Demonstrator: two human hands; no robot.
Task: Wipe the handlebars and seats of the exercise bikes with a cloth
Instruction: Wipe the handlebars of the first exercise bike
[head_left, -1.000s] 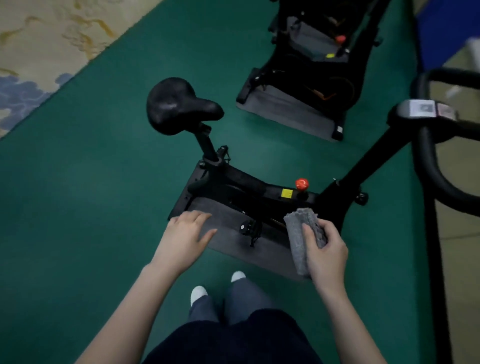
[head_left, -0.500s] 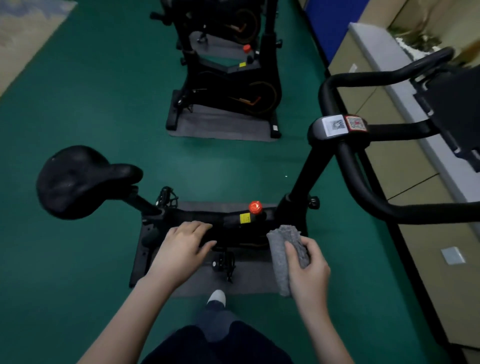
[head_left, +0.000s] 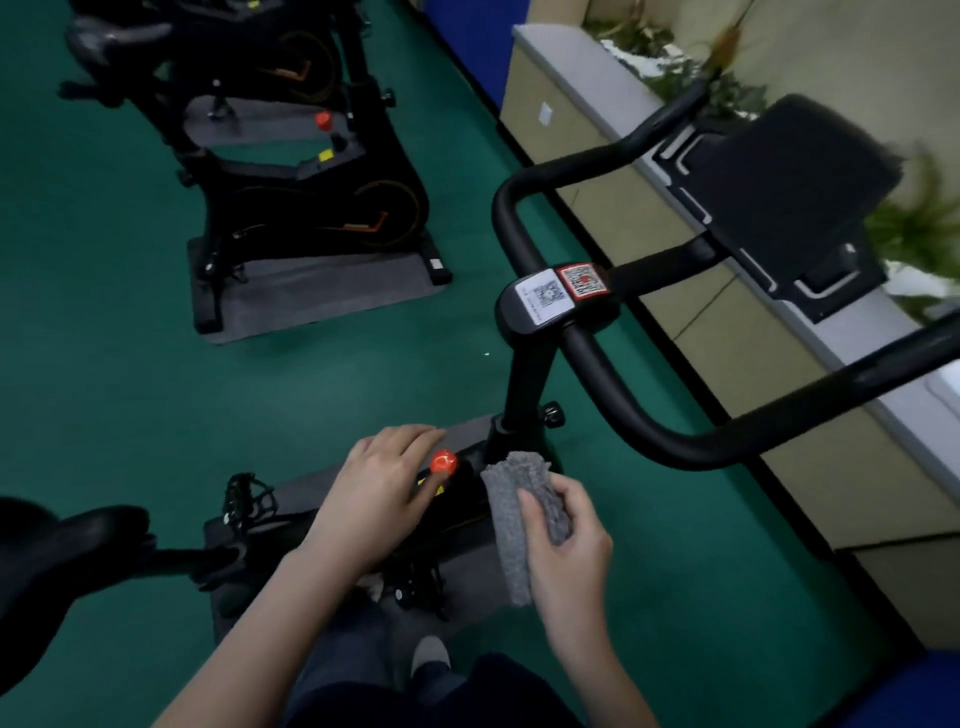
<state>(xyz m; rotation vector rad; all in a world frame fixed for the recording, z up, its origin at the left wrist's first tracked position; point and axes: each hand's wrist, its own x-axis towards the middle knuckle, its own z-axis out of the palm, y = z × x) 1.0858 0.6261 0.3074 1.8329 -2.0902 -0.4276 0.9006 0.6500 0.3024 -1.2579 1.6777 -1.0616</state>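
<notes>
Head view, looking down over bike (head_left: 524, 384).

Right hand (head_left: 566, 545) grips cloth (head_left: 511, 525): thumb laid across the front, other fingers curled round the back, pinching the folded grey strip btwn them. Cloth hangs roughly upright, top end sticking up above the hand, lower end dangling below it. Position: in front of the bike frame, just right of knob (head_left: 443, 462), well below handlebars (head_left: 597, 374). It touches neither bars nor seat (head_left: 47, 561).

Left hand (head_left: 379, 483) is palm down over the frame, fingers fairly straight and close together, holding nothing. Forefinger edge sits right at the red knob; contact: cannot tell.

Handlebars: black loop, upper right of centre, w/ 2 stickers (head_left: 545, 296) on the centre clamp, 1 white, 1 red. Black tray (head_left: 779, 192) mounted beyond the bars, slightly blurred.

Seat: black, lower left, partly cut off by the frame edge. Pedal (head_left: 249, 499) shows btwn seat post and left hand. Grey mat (head_left: 298, 493) lies under the bike.

2nd bike (head_left: 291, 192) stands upper left, well apart, on its own grey mat. Floor (head_left: 130, 389) green. Beige ledge (head_left: 753, 364) runs along the right w/ plants (head_left: 924, 228) on top. 1 shoe (head_left: 430, 657) at bottom centre.
</notes>
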